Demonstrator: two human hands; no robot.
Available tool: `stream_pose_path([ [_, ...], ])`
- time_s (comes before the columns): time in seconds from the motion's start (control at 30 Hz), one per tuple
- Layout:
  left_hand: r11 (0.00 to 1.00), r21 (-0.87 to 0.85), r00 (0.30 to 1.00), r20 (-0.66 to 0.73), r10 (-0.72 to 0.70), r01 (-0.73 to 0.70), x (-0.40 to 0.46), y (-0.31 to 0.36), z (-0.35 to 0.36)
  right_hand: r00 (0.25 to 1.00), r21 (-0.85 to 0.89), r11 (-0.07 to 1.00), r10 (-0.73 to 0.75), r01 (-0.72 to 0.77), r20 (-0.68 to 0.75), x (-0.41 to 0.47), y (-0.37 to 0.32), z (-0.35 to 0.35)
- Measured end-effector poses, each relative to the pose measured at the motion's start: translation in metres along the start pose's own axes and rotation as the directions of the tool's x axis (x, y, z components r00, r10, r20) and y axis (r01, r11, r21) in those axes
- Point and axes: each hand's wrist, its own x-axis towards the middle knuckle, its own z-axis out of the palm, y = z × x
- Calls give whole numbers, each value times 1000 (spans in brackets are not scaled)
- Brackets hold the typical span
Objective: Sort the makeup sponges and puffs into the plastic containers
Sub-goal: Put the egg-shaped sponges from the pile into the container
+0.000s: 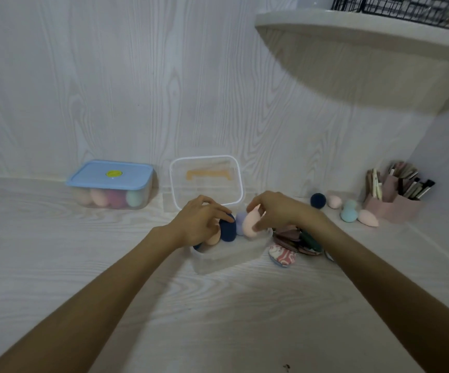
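An open clear plastic container (226, 258) sits in the middle of the table. My left hand (199, 220) rests on a navy sponge (228, 230) standing in it, beside a peach sponge (213, 239). A pale pink sponge (250, 224) is pinched in my right hand (274, 210) over the container, next to a lavender sponge (240, 220). Flat puffs (296, 242) lie piled just right of the container. Loose sponges, navy (318, 200), pink (334, 201), teal (349, 210) and pink (368, 218), lie at the right.
A closed container with a blue lid (110, 175) holds several sponges at the back left. A clear lid with an orange handle (207, 179) leans on the wall. A pink brush holder (393, 203) stands at the right, under a white shelf (366, 30).
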Motion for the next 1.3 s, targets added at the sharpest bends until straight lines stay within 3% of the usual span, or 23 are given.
stream_pose_path([
  [0.13,999,44,1000,11,-18,18,0,0,-1,979,-145,988,26,-56,-200,2,-9,20],
  [0.3,987,141,996,33,-87,82,-3,6,1,941,-253,966,-41,-48,-335,10,-11,32],
  [0.47,946,311,984,120,-134,91,-3,17,-13,949,-140,987,31,-78,-314,26,-10,35],
  [0.63,892,451,995,97,-24,-22,1,21,-21,951,-164,986,-43,-8,-307,27,0,42],
  [0.8,918,371,990,41,134,-140,4,9,-18,926,-59,998,-17,-6,-377,25,9,52],
  [0.93,943,287,986,37,163,-167,2,7,-11,899,38,997,73,-62,-432,27,9,53],
  [1.07,933,289,975,125,185,-214,6,8,-12,871,39,995,97,-89,-482,27,7,54],
  [1.3,907,336,952,250,176,-256,12,4,-10,916,23,999,40,-33,-399,26,10,51],
])
